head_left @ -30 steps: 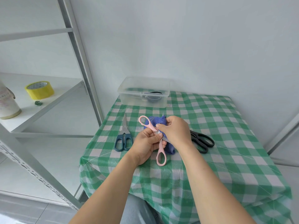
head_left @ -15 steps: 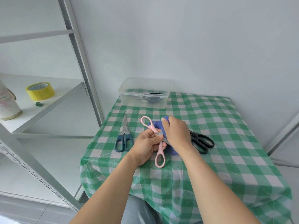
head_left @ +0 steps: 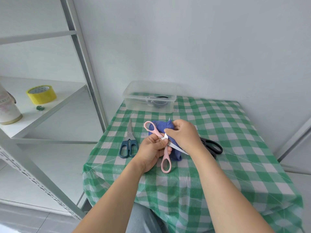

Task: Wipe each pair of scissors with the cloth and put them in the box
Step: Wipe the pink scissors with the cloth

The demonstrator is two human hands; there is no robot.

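My left hand [head_left: 152,152] grips the pink-handled scissors [head_left: 165,163] near their pivot, held open above the table. My right hand [head_left: 184,134] holds the blue cloth [head_left: 160,126] folded round one blade, whose tip pokes out at the top; the other blade points right under my wrist. Dark blue-handled scissors [head_left: 128,145] lie shut on the table at the left. Black-handled scissors [head_left: 212,147] lie to the right, partly hidden by my right forearm. The clear plastic box [head_left: 149,97] stands at the table's back edge with a dark-handled pair inside.
The table carries a green-and-white checked cloth [head_left: 227,132]. A white metal shelf [head_left: 50,101] stands to the left, holding a yellow tape roll [head_left: 41,94] and a pale cup [head_left: 6,108]. A wall is close behind the box.
My right hand with the cloth has slid along the blade toward its tip, and more of the blue cloth shows above the pink handle loop. The left hand keeps its grip.
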